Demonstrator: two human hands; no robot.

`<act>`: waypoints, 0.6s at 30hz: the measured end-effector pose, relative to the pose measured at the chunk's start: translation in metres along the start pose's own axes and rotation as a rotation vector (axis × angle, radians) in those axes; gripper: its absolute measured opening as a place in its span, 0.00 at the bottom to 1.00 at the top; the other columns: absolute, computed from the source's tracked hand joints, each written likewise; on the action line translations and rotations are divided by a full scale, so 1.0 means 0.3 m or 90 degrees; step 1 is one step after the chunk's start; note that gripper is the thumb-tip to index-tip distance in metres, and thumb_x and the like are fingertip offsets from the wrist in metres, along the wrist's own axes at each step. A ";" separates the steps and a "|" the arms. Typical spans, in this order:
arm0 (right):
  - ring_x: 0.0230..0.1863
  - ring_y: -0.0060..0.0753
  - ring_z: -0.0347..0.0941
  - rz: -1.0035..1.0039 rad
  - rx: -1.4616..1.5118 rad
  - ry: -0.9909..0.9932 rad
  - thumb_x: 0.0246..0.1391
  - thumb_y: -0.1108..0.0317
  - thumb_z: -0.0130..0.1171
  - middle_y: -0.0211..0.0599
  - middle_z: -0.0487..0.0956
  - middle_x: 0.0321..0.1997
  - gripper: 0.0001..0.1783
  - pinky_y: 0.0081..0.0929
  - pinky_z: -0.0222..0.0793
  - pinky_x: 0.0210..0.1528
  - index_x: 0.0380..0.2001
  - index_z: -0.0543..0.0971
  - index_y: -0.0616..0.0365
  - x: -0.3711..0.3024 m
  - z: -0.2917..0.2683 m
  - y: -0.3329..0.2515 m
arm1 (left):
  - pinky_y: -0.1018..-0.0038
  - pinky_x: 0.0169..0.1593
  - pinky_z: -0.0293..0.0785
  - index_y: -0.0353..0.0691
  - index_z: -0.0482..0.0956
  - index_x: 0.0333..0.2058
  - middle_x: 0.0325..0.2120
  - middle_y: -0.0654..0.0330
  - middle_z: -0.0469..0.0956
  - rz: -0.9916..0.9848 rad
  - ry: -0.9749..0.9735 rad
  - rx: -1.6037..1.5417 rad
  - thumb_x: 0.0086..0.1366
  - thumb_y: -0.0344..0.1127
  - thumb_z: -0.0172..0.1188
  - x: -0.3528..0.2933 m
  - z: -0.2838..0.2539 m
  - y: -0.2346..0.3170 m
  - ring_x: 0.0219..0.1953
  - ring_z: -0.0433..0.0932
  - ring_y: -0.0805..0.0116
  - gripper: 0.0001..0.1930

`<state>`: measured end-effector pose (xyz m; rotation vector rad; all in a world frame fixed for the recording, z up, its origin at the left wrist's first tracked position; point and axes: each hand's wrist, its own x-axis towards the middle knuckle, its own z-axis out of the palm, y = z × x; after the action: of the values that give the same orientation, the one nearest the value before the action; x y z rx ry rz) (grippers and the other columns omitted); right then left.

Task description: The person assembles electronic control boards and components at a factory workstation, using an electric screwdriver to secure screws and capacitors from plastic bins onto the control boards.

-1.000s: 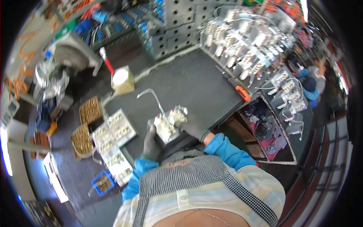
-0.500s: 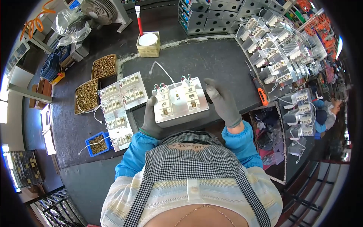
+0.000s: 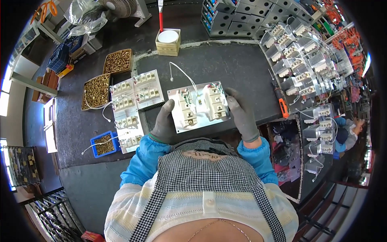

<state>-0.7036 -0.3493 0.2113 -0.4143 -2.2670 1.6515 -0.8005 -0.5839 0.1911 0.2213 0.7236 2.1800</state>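
Between my gloved hands is a silvery metal plate (image 3: pixel 204 119) carrying two rows of white block-shaped electrical modules, with small coloured wires at their upper ends. A white cable (image 3: pixel 183 73) with a connector runs from it toward the far side. My left hand (image 3: pixel 162 124) grips the plate's left edge, thumb against it. At the right edge my right hand (image 3: pixel 243 119) closes on the plate; its fingers are partly hidden. Similar module plates (image 3: pixel 125 124) lie together on the left, nearest my left hand.
Trays of brass-coloured parts (image 3: pixel 96 92) and a blue bin (image 3: pixel 105 144) stand left. A wooden box (image 3: pixel 168 50) with a white round top is at the back. An orange-handled tool (image 3: pixel 284 108) lies right, near many finned assemblies (image 3: pixel 300 60). Another person (image 3: pixel 347 131) is far right.
My right hand has come in from beside the plate to its right edge. The plate has tilted a little, and the whole view has shifted slightly.
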 end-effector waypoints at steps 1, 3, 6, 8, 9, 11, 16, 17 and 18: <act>0.57 0.35 0.78 0.000 -0.001 0.001 0.70 0.53 0.55 0.49 0.82 0.57 0.30 0.31 0.73 0.58 0.62 0.77 0.67 -0.001 0.006 -0.008 | 0.57 0.65 0.76 0.31 0.64 0.69 0.62 0.43 0.74 -0.003 -0.021 0.009 0.68 0.63 0.58 -0.001 0.001 0.005 0.61 0.78 0.50 0.44; 0.60 0.34 0.76 0.037 0.062 -0.044 0.70 0.51 0.55 0.49 0.80 0.59 0.32 0.31 0.72 0.60 0.64 0.75 0.68 -0.005 0.013 -0.037 | 0.58 0.64 0.76 0.31 0.64 0.69 0.62 0.44 0.75 -0.002 -0.014 0.039 0.69 0.60 0.58 0.005 -0.023 0.007 0.61 0.79 0.51 0.42; 0.61 0.34 0.75 0.064 0.103 -0.090 0.69 0.50 0.55 0.47 0.78 0.62 0.35 0.30 0.72 0.61 0.69 0.70 0.67 -0.008 0.014 -0.076 | 0.59 0.64 0.77 0.30 0.65 0.68 0.61 0.44 0.76 0.009 0.014 0.060 0.69 0.57 0.57 0.015 -0.072 -0.009 0.60 0.79 0.52 0.40; 0.62 0.34 0.75 0.022 0.075 -0.117 0.68 0.50 0.56 0.46 0.77 0.63 0.38 0.30 0.72 0.62 0.71 0.67 0.66 0.011 -0.011 -0.037 | 0.60 0.63 0.77 0.31 0.66 0.67 0.60 0.45 0.76 0.014 0.010 0.075 0.69 0.56 0.57 0.030 -0.076 -0.014 0.60 0.80 0.53 0.38; 0.62 0.34 0.75 -0.021 0.047 -0.151 0.68 0.49 0.56 0.45 0.77 0.64 0.40 0.29 0.72 0.63 0.73 0.64 0.65 0.017 -0.019 -0.017 | 0.60 0.63 0.77 0.31 0.66 0.67 0.60 0.45 0.76 0.010 0.005 0.075 0.69 0.56 0.57 0.034 -0.079 -0.022 0.60 0.80 0.53 0.38; 0.63 0.35 0.75 0.047 0.092 -0.163 0.68 0.48 0.56 0.46 0.76 0.64 0.42 0.30 0.71 0.63 0.74 0.63 0.65 0.015 -0.004 0.002 | 0.60 0.62 0.78 0.32 0.67 0.67 0.61 0.45 0.76 0.004 0.029 0.077 0.69 0.56 0.57 0.033 -0.089 -0.040 0.59 0.80 0.53 0.38; 0.62 0.39 0.76 0.222 0.113 -0.170 0.68 0.45 0.57 0.48 0.77 0.64 0.41 0.33 0.72 0.63 0.72 0.66 0.65 0.012 0.010 0.009 | 0.58 0.63 0.77 0.33 0.67 0.68 0.62 0.43 0.75 -0.078 0.050 0.008 0.72 0.57 0.55 0.011 -0.063 -0.017 0.60 0.79 0.51 0.37; 0.60 0.40 0.78 0.153 0.079 -0.159 0.68 0.45 0.57 0.48 0.79 0.62 0.38 0.34 0.74 0.61 0.69 0.70 0.64 0.016 0.000 0.029 | 0.58 0.64 0.77 0.33 0.67 0.68 0.62 0.42 0.75 -0.114 0.077 -0.027 0.72 0.58 0.54 0.006 -0.047 -0.005 0.61 0.78 0.50 0.37; 0.58 0.40 0.79 0.085 0.046 -0.148 0.68 0.45 0.57 0.48 0.81 0.61 0.36 0.35 0.75 0.59 0.67 0.73 0.64 0.015 -0.009 0.042 | 0.58 0.70 0.70 0.36 0.65 0.70 0.63 0.46 0.75 -0.124 0.081 -0.021 0.73 0.60 0.54 0.007 -0.069 -0.011 0.64 0.76 0.54 0.38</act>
<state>-0.7060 -0.3414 0.2003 -0.3810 -2.3797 1.9316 -0.8077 -0.5895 0.1721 -0.0052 0.7473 2.0307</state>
